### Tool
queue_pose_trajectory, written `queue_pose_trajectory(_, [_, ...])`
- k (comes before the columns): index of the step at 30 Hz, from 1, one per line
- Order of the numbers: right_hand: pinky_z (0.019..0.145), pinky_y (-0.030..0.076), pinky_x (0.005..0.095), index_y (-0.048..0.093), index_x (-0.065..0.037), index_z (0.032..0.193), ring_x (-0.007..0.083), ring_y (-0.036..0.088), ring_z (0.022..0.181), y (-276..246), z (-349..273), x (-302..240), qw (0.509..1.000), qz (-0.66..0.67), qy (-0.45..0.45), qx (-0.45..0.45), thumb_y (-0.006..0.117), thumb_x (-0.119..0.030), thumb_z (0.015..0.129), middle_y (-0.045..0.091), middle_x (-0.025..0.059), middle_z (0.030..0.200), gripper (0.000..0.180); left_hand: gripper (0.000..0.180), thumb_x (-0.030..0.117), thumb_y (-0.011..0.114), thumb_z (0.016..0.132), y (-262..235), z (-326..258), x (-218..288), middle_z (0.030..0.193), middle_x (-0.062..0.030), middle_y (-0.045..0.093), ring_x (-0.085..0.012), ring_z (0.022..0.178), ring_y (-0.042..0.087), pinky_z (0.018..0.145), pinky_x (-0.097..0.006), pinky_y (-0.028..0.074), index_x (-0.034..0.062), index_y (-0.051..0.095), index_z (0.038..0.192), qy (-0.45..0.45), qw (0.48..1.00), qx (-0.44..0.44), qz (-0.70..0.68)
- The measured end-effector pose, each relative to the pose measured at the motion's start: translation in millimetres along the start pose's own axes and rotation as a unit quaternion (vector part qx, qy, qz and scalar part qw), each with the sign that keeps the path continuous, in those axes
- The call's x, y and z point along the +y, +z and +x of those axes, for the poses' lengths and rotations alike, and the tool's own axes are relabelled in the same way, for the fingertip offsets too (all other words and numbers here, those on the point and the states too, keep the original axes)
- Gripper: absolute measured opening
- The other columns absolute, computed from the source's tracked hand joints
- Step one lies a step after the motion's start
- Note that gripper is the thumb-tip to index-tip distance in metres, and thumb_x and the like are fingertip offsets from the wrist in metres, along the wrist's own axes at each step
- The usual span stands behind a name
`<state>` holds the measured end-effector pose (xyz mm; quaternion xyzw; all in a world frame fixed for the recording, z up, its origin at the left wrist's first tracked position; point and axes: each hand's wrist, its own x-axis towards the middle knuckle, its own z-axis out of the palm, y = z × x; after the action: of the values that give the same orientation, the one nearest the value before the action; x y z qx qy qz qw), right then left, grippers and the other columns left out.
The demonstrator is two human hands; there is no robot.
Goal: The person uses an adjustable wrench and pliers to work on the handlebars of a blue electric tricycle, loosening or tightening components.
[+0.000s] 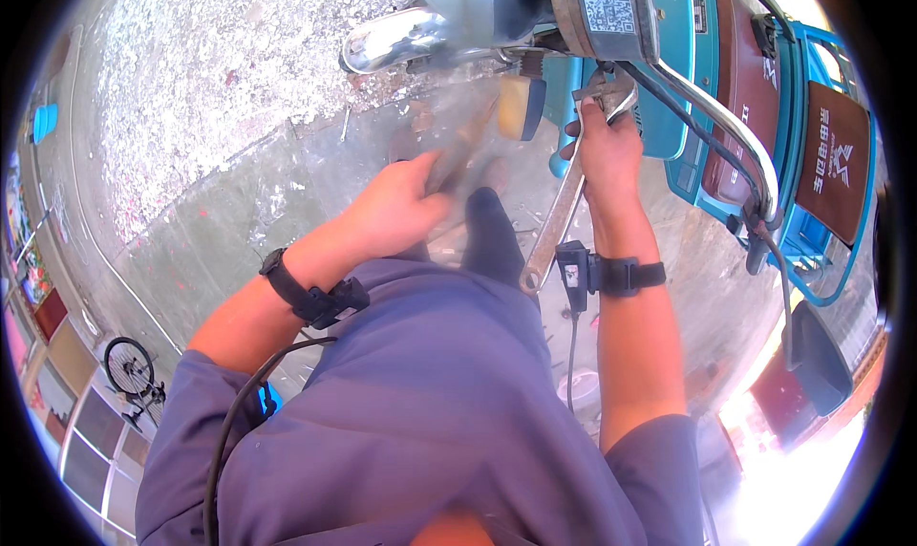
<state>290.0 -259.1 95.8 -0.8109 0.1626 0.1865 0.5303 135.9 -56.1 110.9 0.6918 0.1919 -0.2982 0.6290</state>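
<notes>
Near the blue vehicle (678,97), my right grip (611,145) wraps around a metal wrench (564,208) close to its head (621,95) — the handle (547,245) slants back toward me. My left grip (406,204) is blurred — I cannot tell whether it pinches anything.

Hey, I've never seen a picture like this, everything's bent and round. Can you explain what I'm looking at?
Sure. There's no robot here: these are a person's own bare hands. The one picture comes from a wide fisheye camera on the person's head, looking down, so straight edges curve near the rim. The right hand grips a large metal wrench near its head, the handle slanting back toward the body. The left hand holds a long thing too blurred to name. Each wrist wears a black strap with a small device. A blue vehicle with brown panels stands at upper right. The grey ground has a rough whitish patch and small scattered bits.
</notes>
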Motion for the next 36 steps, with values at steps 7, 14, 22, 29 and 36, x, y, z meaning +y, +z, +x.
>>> queue_pose_trajectory(7, [0.044,0.05,0.029,0.059,0.002,0.112,0.0158,0.062,0.055,1,-3,-5,0.999,-0.022,0.036,0.001,0.059,-0.018,0.094,0.065,0.011,0.079,0.027,0.047,0.021,0.058,0.085,7,14,30,0.096,-0.0226,0.065,-0.0392,0.088,0.063,0.079,-0.045,0.05,-0.0022,0.054,0.126,0.085,0.988,0.0,0.13])
queue_pose_trajectory(14, [0.045,0.049,0.0304,0.058,0.003,0.112,0.017,0.061,0.05,1,-2,-4,0.999,-0.013,0.037,-0.007,0.06,-0.02,0.094,0.067,0.012,0.079,0.029,0.061,0.022,0.059,0.085,44,35,45,0.108,-0.0254,0.056,-0.0455,0.087,0.062,0.078,-0.049,0.052,0.0013,0.043,0.14,0.171,0.953,0.151,0.201])
queue_pose_trajectory(22, [0.045,0.049,0.03,0.058,0.003,0.109,0.017,0.062,0.049,-2,-4,-5,0.999,-0.015,0.033,-0.006,0.06,-0.02,0.094,0.067,0.0118,0.078,0.028,0.061,0.022,0.057,0.085,42,64,49,0.104,-0.0237,0.056,-0.0431,0.089,0.062,0.08,-0.048,0.052,0.0087,0.046,0.144,0.157,0.949,0.126,0.243])
queue_pose_trajectory(29, [0.045,0.048,0.0301,0.059,0.003,0.108,0.0172,0.062,0.048,-2,-4,-2,0.999,-0.026,0.038,0.0,0.062,-0.022,0.094,0.067,0.0118,0.077,0.028,0.058,0.023,0.054,0.084,39,70,49,0.101,-0.0227,0.061,-0.0414,0.093,0.063,0.081,-0.046,0.051,0.0074,0.052,0.14,0.187,0.953,0.149,0.184])
queue_pose_trajectory(36, [0.046,0.048,0.0298,0.059,0.003,0.108,0.0166,0.061,0.049,-1,-5,-4,0.998,-0.036,0.045,0.004,0.064,-0.025,0.093,0.066,0.011,0.074,0.032,0.062,0.025,0.053,0.083,34,80,44,0.08,-0.0213,0.067,-0.0381,0.079,0.066,0.072,-0.045,0.051,0.0021,0.049,0.14,0.123,0.983,0.094,0.099])
